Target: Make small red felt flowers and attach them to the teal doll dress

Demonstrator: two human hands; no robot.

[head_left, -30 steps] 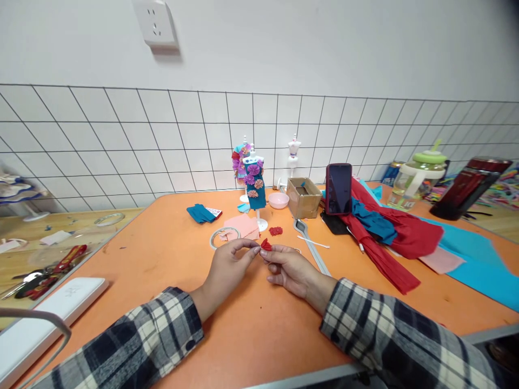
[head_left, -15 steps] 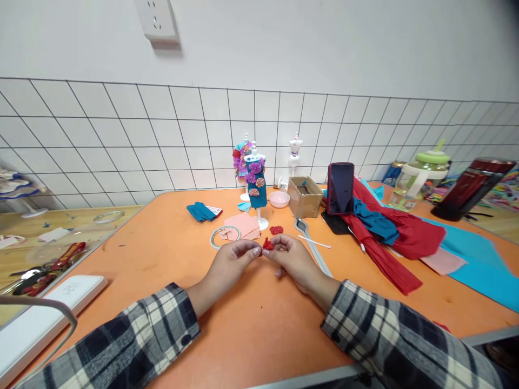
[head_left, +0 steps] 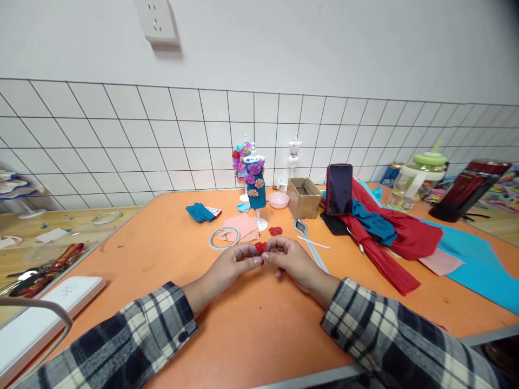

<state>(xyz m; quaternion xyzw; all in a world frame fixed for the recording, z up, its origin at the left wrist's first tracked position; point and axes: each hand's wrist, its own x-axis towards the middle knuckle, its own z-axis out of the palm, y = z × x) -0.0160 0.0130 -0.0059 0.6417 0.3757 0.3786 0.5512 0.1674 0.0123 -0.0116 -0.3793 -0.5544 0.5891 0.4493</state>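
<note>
Between the fingertips of both hands is a small gathered piece of red crepe paper [head_left: 260,247]. My left hand [head_left: 233,266] pinches it from the left, thumb against fingers. From the other side my right hand [head_left: 292,260] pinches it too, the two thumbs almost touching. Just beyond the hands lies a flat red crepe piece [head_left: 275,231]. Behind it stands a mini dress form [head_left: 255,183] in a teal dress with purple and peach paper flowers. A tape roll [head_left: 224,238] and peach paper [head_left: 245,228] lie left of the stand.
Scissors [head_left: 310,240] and a white stick [head_left: 314,242] lie right of my hands. A cardboard box [head_left: 304,200], pink bowl [head_left: 278,200] and propped phone [head_left: 339,189] stand behind. Red crepe paper [head_left: 419,235], a jug [head_left: 419,181] and a flask [head_left: 470,189] are at right; a white power bank [head_left: 60,308] at left.
The red crepe piece has been turned between my fingertips and shifted slightly left, its gathered top now rising above the thumbs. Both hands still pinch it.
</note>
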